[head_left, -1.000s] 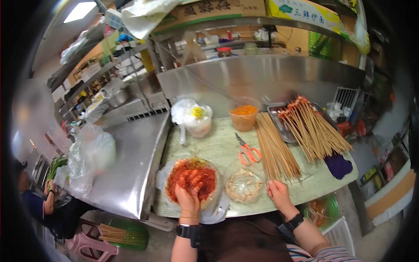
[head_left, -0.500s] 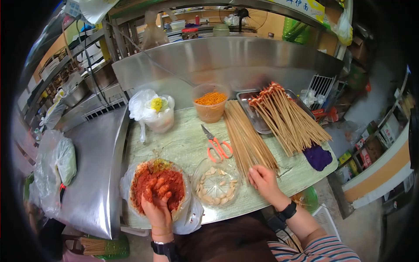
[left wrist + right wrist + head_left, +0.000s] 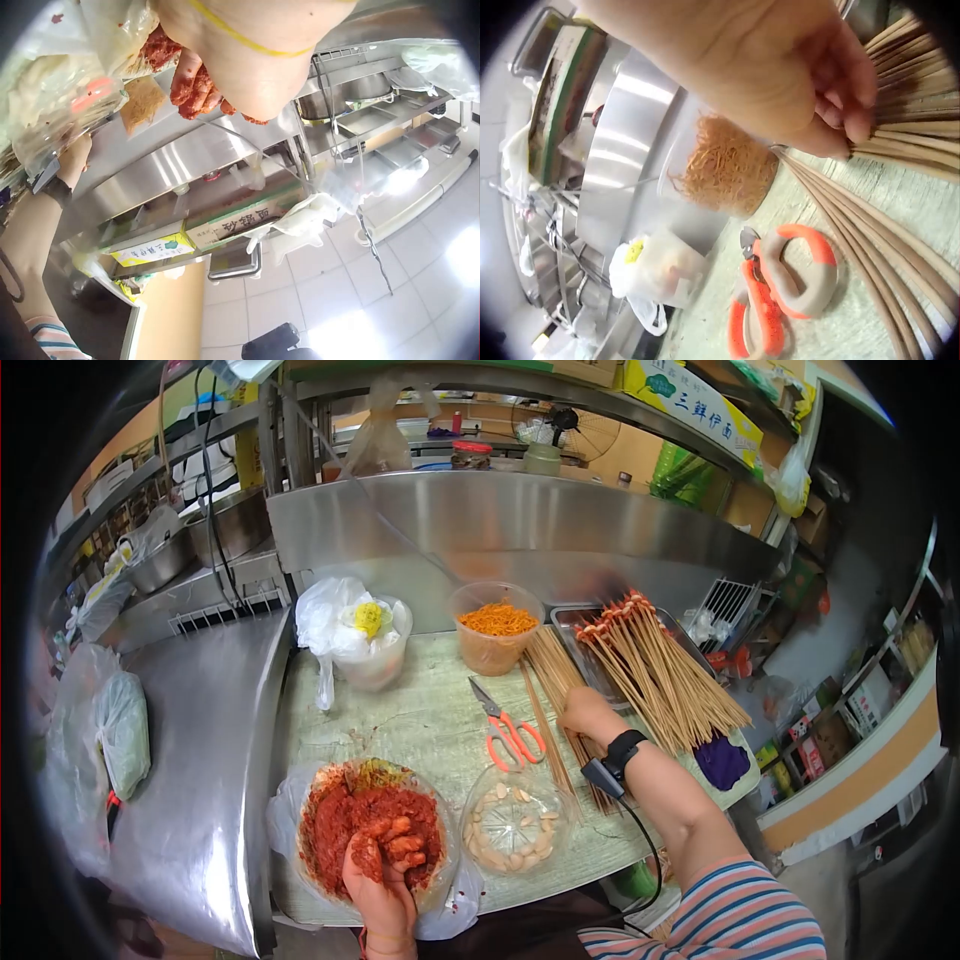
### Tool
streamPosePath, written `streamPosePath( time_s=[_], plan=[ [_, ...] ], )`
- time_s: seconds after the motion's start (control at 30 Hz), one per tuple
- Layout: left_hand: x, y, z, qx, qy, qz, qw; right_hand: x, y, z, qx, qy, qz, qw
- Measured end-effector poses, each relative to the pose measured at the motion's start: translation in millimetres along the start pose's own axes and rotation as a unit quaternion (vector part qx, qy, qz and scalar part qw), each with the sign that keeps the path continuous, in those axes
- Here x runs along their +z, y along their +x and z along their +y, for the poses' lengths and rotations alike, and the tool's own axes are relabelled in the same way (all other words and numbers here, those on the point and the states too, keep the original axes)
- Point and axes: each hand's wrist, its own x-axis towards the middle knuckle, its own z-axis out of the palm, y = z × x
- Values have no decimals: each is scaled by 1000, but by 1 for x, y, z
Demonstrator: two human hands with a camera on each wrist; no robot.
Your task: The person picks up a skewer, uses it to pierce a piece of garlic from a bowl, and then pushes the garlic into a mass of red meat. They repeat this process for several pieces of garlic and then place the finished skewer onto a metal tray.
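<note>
2 hands. Left hand point(image 3: 380, 895), fingers loosely curled, smeared, in red paste point(image 3: 340, 825) in 1 bowl point(image 3: 447, 812); can't tell if it grips any. Right hand point(image 3: 590, 716) pinches bare skewers point(image 3: 548, 665); count uncertain, its wrist and hand cover part. 1 scissors point(image 3: 510, 738), 1 clear dish point(image 3: 512, 826) of pale pieces, 1 tub point(image 3: 492, 654) of orange shreds, 1 tray point(image 3: 568, 622) partly under tipped skewers point(image 3: 675, 695), too many overlapping to count.

Arms point(image 3: 668, 792) forward (fingers point(image 3: 856, 120) curled)
</note>
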Motion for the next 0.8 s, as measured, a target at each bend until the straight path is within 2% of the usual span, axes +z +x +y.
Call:
streamPosePath(
  time_s=[0.03,0.07,0.1,0.37,0.43,0.47,0.53,0.57,0.63,0.67,0.73,0.77,0.8],
  plan=[
    [0,0,0,3,-1,4,1000,-5,-2,3,-5,-2,-1,1000],
    [0,0,0,-2,2,3,1000,-9,-6,6,55,138,-35,988],
    [0,0,1,-5,7,-1,1000,-13,-10,8,114,277,-68,952],
    [-5,1,-6,15,39,-2,999,-5,-24,34,73,292,-52,952],
    [-5,1,-7,35,37,4,999,-6,-28,35,80,382,-67,918],
    [-5,1,-8,37,41,2,998,-6,-29,35,80,387,-67,916],
    [-5,2,-7,23,43,2,999,-10,-29,27,70,233,-54,969],
    [-5,2,-7,26,47,-1,999,-8,-28,23,68,238,-52,967],
    [-5,2,-7,13,48,14,999,-2,-31,17,25,119,-7,993],
    [-5,2,-7,13,51,12,999,-2,-29,18,27,123,-6,992],
    [-4,0,-7,20,54,6,998,-4,-26,21,8,187,-95,978],
    [-4,-1,-7,16,56,5,998,-2,-27,23,12,188,-96,977],
    [-3,-1,-7,24,52,5,998,-2,-28,26,21,261,-104,959]
  ],
)
